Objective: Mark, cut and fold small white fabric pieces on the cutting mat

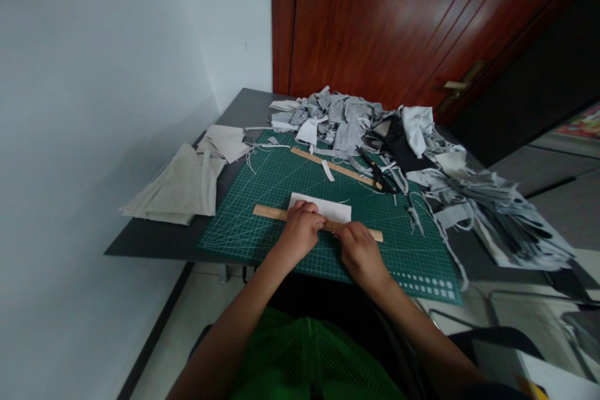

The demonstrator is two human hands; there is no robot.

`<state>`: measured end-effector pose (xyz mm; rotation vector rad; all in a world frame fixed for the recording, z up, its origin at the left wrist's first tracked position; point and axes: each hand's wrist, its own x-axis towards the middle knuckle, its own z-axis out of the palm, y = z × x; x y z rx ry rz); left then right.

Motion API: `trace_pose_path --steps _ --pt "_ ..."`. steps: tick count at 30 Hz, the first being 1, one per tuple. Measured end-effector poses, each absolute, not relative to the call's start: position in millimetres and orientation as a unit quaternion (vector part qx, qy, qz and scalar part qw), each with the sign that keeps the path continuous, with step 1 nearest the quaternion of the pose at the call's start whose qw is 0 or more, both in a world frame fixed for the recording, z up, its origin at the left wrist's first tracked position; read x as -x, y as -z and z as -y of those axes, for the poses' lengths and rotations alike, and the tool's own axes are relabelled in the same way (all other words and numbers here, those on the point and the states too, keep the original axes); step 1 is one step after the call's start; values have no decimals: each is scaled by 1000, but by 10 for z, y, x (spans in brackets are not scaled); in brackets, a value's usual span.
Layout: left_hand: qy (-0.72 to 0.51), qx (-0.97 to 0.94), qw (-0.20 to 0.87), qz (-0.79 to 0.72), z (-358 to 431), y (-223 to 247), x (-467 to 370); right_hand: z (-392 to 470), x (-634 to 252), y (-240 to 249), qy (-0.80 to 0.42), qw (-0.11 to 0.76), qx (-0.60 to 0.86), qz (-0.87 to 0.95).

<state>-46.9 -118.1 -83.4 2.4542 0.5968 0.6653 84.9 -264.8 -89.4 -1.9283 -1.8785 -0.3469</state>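
Observation:
A small rectangle of white cloth (334,207) lies on the green cutting mat (244,225), with a wooden ruler (269,212) across its near edge. My left hand (302,226) has its fingers bent and pressed together on the ruler, at the left half of the cloth. Close by on the right, my right hand (362,251) is closed, its fingertips at the ruler's near edge. Whatever those fingertips may hold is hidden. Further back on the mat rest a second wooden ruler (304,155), a narrow white strip (327,170) and black-handled scissors (382,180).
Grey and white cloth scraps (344,115) are heaped at the table's back. Folded cream cloth (180,190) sits at the left, and a stack of grey cloth pieces (510,219) at the right. A wall and a wooden door (365,25) stand close behind the table.

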Motion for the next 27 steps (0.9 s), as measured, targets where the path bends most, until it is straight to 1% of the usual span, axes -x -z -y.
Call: trace_pose_path --steps 7,13,19,27 --pt "-238 -916 241 -213 1159 855 463 2493 -719 871 112 203 683 693" --pt "-248 -914 242 -212 1152 878 466 2420 -631 862 131 182 682 696" --pt "-252 -914 243 -205 1149 883 463 2515 -622 792 154 154 696 684" --pt "-253 -902 274 -218 1160 876 453 2764 -751 767 168 110 729 655"
